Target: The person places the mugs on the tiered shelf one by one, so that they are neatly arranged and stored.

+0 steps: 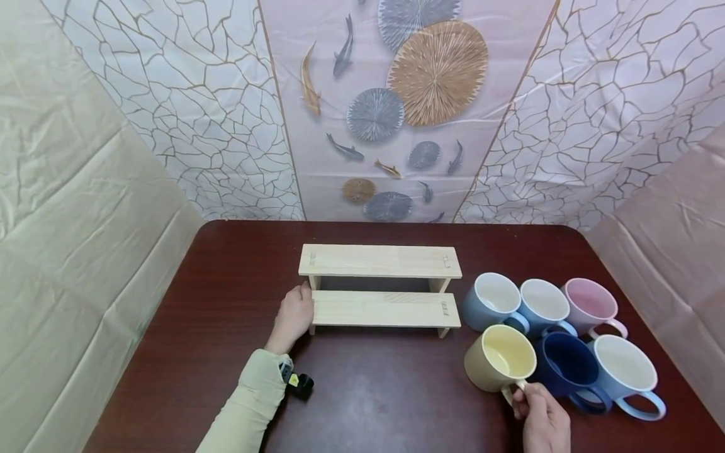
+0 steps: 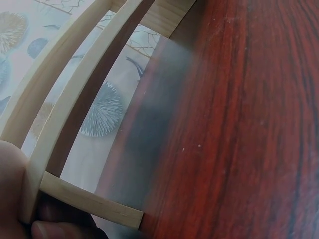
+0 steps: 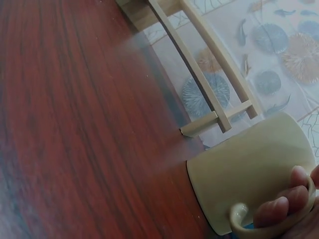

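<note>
A two-step wooden shelf (image 1: 376, 308) of pale boards stands in the middle of the table. My left hand (image 1: 293, 316) grips the left end of its lower step; in the left wrist view the thumb lies over the board (image 2: 60, 124) and fingers curl beneath it. To the right of the shelf is a yellow mug (image 1: 481, 366), upright with its opening facing up. My right hand (image 1: 544, 420) holds that mug by its handle, the fingers hooked through the loop (image 3: 279, 230) in the right wrist view.
Beside the yellow mug stand a dark blue mug (image 1: 546, 377), a pink mug (image 1: 591, 299) and three light blue mugs (image 1: 481, 311) with white insides, grouped closely at the table's right. Patterned cloth (image 1: 226, 113) hangs behind the dark red table (image 1: 238, 264) and pale cloth at both sides.
</note>
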Demonstrator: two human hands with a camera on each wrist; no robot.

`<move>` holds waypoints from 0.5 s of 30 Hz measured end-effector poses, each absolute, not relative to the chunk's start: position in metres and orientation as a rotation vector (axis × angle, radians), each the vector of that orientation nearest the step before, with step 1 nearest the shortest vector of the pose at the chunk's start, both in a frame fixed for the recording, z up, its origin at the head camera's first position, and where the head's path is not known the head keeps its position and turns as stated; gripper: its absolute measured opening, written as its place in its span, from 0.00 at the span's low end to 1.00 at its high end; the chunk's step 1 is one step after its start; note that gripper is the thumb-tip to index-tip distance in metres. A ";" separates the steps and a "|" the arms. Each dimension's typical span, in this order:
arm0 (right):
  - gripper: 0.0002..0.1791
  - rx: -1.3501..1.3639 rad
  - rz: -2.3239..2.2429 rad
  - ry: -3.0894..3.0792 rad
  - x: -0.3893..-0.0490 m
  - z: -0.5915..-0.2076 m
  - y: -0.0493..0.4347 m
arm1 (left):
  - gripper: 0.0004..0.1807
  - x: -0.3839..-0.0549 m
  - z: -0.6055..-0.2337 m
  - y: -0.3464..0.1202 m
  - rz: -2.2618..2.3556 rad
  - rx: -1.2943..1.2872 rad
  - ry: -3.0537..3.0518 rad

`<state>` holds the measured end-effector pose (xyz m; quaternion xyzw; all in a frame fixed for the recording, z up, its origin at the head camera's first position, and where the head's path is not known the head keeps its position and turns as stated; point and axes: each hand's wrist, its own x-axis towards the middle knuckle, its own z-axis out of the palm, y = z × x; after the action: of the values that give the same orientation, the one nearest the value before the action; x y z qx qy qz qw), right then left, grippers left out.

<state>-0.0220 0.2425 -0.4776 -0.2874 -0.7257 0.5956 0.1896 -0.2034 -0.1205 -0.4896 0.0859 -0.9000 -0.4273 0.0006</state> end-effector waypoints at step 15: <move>0.17 -0.582 1.610 -2.142 -0.015 -0.480 0.238 | 0.25 -0.204 -0.487 -0.118 -1.245 0.298 -2.857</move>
<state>-0.0147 0.2380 -0.4805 -0.2081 -0.7656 0.5755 0.1982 -0.2036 -0.1180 -0.4868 0.0952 -0.9125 -0.3977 0.0055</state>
